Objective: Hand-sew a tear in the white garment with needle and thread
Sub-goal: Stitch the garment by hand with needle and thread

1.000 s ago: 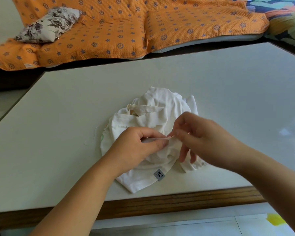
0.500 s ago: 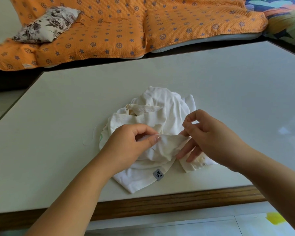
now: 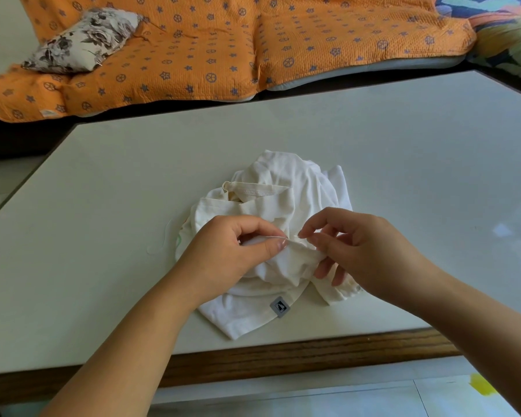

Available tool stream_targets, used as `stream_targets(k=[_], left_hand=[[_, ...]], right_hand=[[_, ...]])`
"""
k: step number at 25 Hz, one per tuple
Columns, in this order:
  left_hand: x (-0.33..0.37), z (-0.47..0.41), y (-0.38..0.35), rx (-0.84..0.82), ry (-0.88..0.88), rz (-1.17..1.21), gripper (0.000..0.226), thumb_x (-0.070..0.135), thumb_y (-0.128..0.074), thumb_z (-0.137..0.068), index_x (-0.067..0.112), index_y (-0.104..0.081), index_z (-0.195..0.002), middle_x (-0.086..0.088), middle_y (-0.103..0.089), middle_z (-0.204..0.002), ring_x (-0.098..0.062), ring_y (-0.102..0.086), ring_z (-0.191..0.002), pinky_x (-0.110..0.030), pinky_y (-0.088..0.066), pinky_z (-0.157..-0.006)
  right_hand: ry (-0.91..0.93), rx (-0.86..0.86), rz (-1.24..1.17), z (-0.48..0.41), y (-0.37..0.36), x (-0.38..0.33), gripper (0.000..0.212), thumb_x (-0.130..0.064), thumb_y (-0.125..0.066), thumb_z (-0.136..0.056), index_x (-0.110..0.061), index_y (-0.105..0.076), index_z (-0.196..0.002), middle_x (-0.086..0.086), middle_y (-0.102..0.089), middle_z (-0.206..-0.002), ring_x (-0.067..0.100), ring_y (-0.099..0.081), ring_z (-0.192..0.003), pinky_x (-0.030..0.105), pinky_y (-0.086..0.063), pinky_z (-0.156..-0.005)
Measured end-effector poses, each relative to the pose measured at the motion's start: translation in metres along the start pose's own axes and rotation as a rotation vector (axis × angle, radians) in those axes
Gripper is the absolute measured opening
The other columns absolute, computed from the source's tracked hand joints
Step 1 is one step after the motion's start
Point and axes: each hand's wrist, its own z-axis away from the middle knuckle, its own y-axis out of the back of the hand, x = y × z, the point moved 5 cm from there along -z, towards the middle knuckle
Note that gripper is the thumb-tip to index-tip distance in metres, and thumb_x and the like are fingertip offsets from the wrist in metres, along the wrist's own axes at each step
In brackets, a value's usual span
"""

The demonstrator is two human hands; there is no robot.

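Since head view is the only one, all counts come from it: one white garment (image 3: 283,173), bunched up on the white table (image 3: 403,176) near its wooden front edge, with one grey label (image 3: 279,307) on the hem facing the person. Two hands, both on the garment's near side. Left hand (image 3: 235,251): thumb and index finger pinch a raised fold of the fabric, other fingers curled. Right hand (image 3: 370,251): thumb and index finger pinch what looks like the needle (image 3: 300,235), its tip just beside the left thumbnail; too thin to be sure. Its other three fingers are loosely bent, tips touching the cloth below. One loose thread (image 3: 164,240) loops on the table just left of the garment. Behind the table: one orange star-print quilt (image 3: 283,40), one floral pillow (image 3: 82,40) on it.
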Motion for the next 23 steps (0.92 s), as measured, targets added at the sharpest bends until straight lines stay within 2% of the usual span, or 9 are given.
stream_targets(k=[4,13,19,23], left_hand=[[-0.0019,-0.0002,-0.0004,-0.001,0.002,0.003,0.008,0.020,-0.073,-0.085,0.027,-0.075,-0.084,0.019,-0.071,-0.074,0.009,-0.063,-0.072,-0.006,-0.044,-0.067],[-0.0049,-0.0016,-0.0011,-0.006,0.013,0.045,0.008,0.019,-0.071,-0.086,0.025,-0.075,-0.083,0.006,-0.072,-0.078,0.004,-0.062,-0.070,-0.009,-0.046,-0.068],[-0.0051,-0.0017,-0.0015,-0.010,0.020,0.064,0.007,0.016,-0.071,-0.087,0.022,-0.074,-0.084,0.010,-0.068,-0.068,0.006,-0.058,-0.061,-0.006,-0.042,-0.060],[-0.0065,-0.0023,-0.0004,-0.009,0.016,0.051,0.007,0.019,-0.071,-0.086,0.024,-0.075,-0.084,0.002,-0.073,-0.078,0.002,-0.062,-0.069,-0.009,-0.046,-0.067]], right_hand=[[0.012,-0.027,0.033,-0.0007,-0.0031,0.0021,0.020,-0.019,-0.056,-0.098,-0.031,-0.067,-0.087,-0.003,-0.071,-0.065,0.010,-0.063,-0.049,0.010,-0.041,-0.046],[0.018,-0.044,0.021,-0.0005,-0.0035,0.0016,0.020,-0.016,-0.056,-0.098,-0.028,-0.067,-0.086,-0.001,-0.072,-0.066,0.009,-0.065,-0.053,0.006,-0.037,-0.047],[0.005,-0.058,0.008,0.0001,-0.0045,0.0021,0.020,-0.017,-0.056,-0.098,-0.030,-0.067,-0.087,-0.003,-0.072,-0.066,0.008,-0.065,-0.053,0.007,-0.039,-0.048],[-0.004,-0.061,-0.008,0.0001,-0.0045,0.0035,0.020,-0.017,-0.057,-0.098,-0.029,-0.067,-0.086,-0.003,-0.073,-0.066,0.007,-0.065,-0.053,0.007,-0.040,-0.049]])
